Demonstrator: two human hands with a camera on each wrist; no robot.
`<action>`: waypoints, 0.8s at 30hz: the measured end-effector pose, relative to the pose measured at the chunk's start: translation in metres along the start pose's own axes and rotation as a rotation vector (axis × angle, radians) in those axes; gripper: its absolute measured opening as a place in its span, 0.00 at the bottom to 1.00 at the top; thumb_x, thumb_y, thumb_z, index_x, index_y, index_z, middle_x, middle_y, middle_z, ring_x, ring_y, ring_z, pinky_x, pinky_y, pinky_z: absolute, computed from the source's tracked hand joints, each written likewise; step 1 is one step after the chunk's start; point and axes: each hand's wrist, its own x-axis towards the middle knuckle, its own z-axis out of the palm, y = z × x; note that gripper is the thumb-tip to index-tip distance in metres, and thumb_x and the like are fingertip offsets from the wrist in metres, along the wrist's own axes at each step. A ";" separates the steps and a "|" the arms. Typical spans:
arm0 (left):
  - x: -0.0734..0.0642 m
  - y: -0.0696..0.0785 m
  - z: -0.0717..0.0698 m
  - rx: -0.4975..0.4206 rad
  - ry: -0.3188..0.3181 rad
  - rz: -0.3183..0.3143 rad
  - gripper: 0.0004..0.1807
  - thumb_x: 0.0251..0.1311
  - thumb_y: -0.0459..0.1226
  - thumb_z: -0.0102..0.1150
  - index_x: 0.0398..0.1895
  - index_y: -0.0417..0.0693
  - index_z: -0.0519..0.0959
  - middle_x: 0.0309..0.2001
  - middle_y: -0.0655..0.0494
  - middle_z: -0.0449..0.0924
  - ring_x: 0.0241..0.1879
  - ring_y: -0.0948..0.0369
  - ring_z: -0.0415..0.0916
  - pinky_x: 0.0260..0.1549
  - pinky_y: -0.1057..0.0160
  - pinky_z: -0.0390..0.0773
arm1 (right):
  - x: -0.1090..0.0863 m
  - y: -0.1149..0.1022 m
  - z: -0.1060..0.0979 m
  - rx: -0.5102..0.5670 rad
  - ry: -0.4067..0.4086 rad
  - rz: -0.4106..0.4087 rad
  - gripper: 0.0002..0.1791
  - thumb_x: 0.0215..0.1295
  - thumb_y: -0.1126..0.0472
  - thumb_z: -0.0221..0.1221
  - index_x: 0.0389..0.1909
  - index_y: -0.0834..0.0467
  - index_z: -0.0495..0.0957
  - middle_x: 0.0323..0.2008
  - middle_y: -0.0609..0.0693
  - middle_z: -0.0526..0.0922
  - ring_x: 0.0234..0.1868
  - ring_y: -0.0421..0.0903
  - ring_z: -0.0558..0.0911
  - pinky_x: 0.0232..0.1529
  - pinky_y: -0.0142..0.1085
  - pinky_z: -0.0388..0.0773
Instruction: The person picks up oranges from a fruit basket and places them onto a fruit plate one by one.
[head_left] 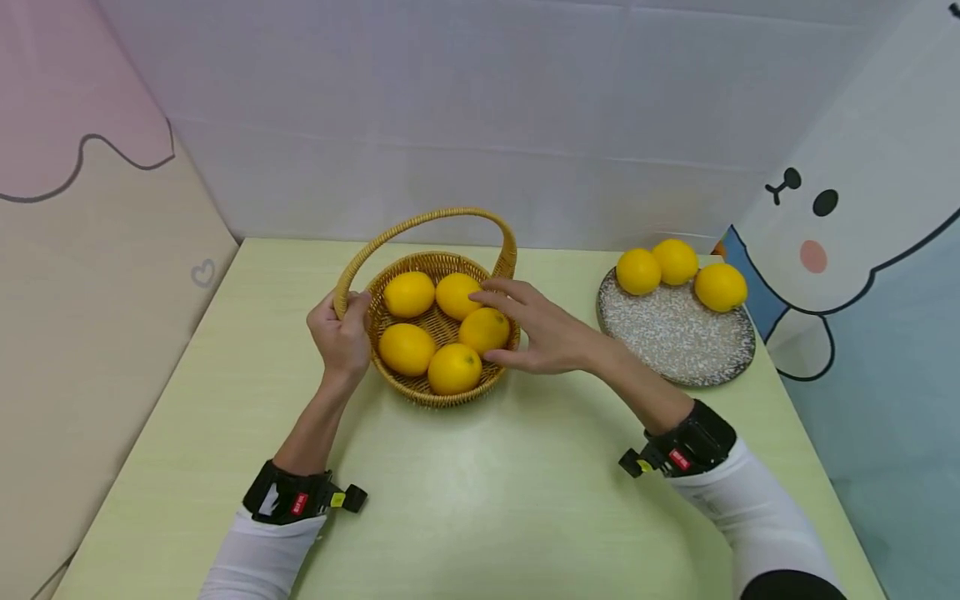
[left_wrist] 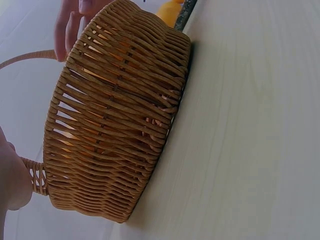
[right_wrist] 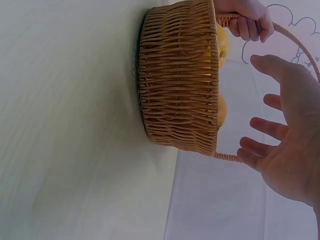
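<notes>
A round wicker basket (head_left: 431, 398) with a tall arched handle (head_left: 442, 214) stands on the table, holding several lemons (head_left: 407, 350). My left hand (head_left: 341, 337) grips the handle's left foot beside the rim; in the right wrist view its fingers (right_wrist: 248, 27) curl round the handle. Over the basket's right side hovers my right hand (head_left: 543, 329), fingers spread, its tips near the rightmost lemon (head_left: 484, 330). In the right wrist view the right hand (right_wrist: 292, 130) shows a bare palm with nothing in it.
A speckled grey plate (head_left: 667, 337) lies at the table's right side with 3 lemons (head_left: 720, 287) near its back edge. Behind the pale table (head_left: 465, 500) rises a white cloth backdrop (head_left: 450, 108). Cartoon-printed panels (head_left: 847, 275) flank the table.
</notes>
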 end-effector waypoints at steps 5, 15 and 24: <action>-0.001 0.015 0.004 0.001 0.000 0.007 0.17 0.63 0.17 0.50 0.16 0.22 0.61 0.11 0.69 0.61 0.11 0.70 0.53 0.10 0.73 0.50 | 0.011 -0.001 -0.001 -0.050 -0.068 -0.037 0.40 0.66 0.49 0.67 0.74 0.59 0.67 0.73 0.63 0.63 0.73 0.55 0.60 0.71 0.55 0.62; 0.001 -0.009 -0.005 0.027 -0.004 -0.004 0.18 0.64 0.18 0.52 0.16 0.24 0.63 0.10 0.67 0.60 0.10 0.67 0.53 0.09 0.71 0.50 | 0.032 0.003 0.000 -0.150 -0.251 -0.016 0.35 0.66 0.53 0.67 0.72 0.60 0.72 0.69 0.62 0.69 0.67 0.55 0.66 0.69 0.51 0.65; 0.000 -0.009 -0.005 0.038 -0.011 -0.008 0.20 0.66 0.22 0.54 0.14 0.39 0.66 0.10 0.65 0.60 0.10 0.66 0.52 0.08 0.70 0.50 | 0.046 0.003 0.007 -0.186 -0.387 0.018 0.32 0.67 0.55 0.66 0.70 0.59 0.75 0.67 0.59 0.70 0.62 0.53 0.71 0.64 0.48 0.71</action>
